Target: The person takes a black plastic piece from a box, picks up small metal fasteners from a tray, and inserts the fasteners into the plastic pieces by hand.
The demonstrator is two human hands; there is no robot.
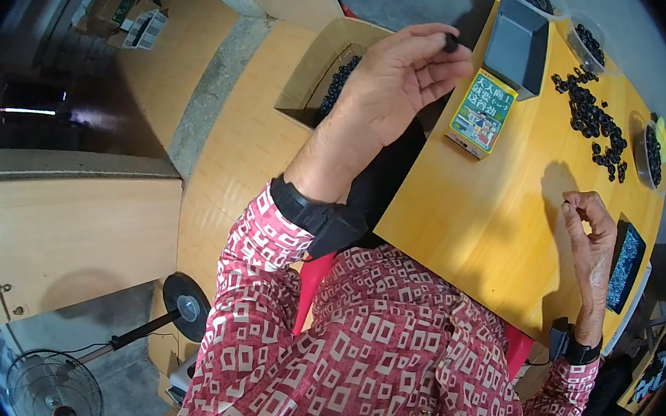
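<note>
My left hand is raised over the near left side of the yellow table, pinching a small black ring-like part between thumb and fingers. My right hand hovers above the table's right half with thumb and fingertips pressed together. A tiny dark spot shows at those fingertips, too small to name. Loose small black parts lie scattered on the table beyond my right hand. Nearest to my left hand are a green and yellow printed box and a grey rectangular tray.
Clear plastic tubs with black parts line the table's far edge. A dark phone-like slab lies by my right wrist. On the floor, a cardboard box holds more black parts. A standing fan lies across the lower left.
</note>
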